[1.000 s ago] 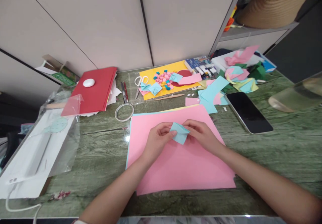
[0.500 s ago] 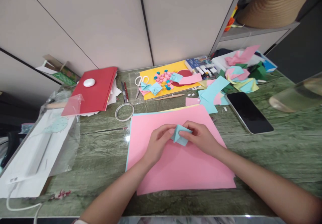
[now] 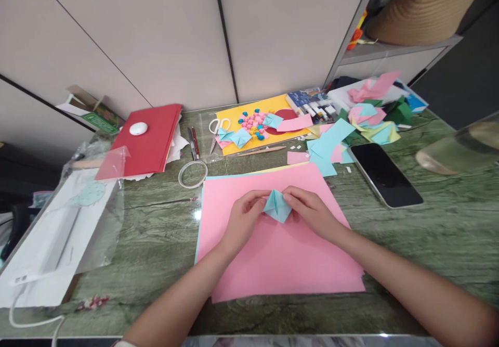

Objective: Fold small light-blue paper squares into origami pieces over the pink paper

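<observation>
A small piece of folded light-blue paper is held between my two hands, with a crease and a narrow gap running down its middle. My left hand pinches its left corner between thumb and fingers. On the opposite side, my right hand grips the right corner, its thumb on the front face. Both hands are just above a stack of paper with a pink sheet on top; blue and yellow edges peek out beneath it.
Behind the stack lie a tape roll, white-handled scissors, a yellow sheet with small coloured paper pieces, and blue paper strips. A phone and a clear bottle are at right, a red folder at left.
The folded blue paper has turned in my fingers, so its middle crease now faces me. My right thumb has shifted from across its face to the right corner.
</observation>
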Demonstrator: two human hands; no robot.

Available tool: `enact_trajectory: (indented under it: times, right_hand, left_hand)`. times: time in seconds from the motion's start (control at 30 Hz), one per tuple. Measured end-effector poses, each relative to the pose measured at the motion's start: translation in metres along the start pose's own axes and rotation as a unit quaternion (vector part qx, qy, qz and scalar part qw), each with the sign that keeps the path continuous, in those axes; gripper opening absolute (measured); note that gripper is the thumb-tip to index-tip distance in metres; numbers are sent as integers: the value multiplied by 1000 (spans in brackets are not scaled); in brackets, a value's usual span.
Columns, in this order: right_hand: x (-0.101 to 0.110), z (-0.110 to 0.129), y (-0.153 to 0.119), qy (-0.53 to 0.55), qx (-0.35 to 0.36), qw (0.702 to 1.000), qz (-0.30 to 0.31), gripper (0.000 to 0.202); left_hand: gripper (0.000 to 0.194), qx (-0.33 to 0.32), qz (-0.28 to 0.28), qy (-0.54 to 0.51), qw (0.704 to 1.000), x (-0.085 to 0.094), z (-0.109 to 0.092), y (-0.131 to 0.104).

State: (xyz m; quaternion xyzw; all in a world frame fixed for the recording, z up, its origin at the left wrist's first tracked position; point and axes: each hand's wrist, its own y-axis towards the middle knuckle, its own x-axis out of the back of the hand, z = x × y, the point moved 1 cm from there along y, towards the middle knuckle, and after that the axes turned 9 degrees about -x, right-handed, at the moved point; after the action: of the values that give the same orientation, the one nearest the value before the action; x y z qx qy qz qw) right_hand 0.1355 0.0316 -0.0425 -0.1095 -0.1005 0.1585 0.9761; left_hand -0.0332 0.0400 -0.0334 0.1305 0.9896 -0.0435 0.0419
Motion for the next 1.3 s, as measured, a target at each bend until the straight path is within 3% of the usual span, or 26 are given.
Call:
enact_trajectory:
  times: [0.1,0.2,0.33,0.7,0.9,1.1,1.3]
  right_hand:
    - [-3,-2,0,0,17,1000,-20,20]
    - [-5,-4,0,-58,91,992,-66,34]
    - [-3,-4,-1,-158,171,967,-104,29]
    - [-4,-1,-3,-181,194,956,-121,15]
    - [-2,-6,-6,-236,219,934,-156,16]
    - [-2,-5,-4,-286,252,903,-196,17]
    - [-3,-4,-5,-308,294,880,-210,24]
  left_hand:
    - [19,-7,2,4,1000,0,0,1]
    - [21,-9,3,14,1000,1,0,1]
    - [21,-2,-7,42,999,1,-1,2]
    - [24,-5,-18,48,999,3,-2,1]
    - [27,15,-36,40,998,3,-3,1]
    - [33,38,11,6,999,5,-3,0]
    - [26,22,-18,11,1000,5,2,2]
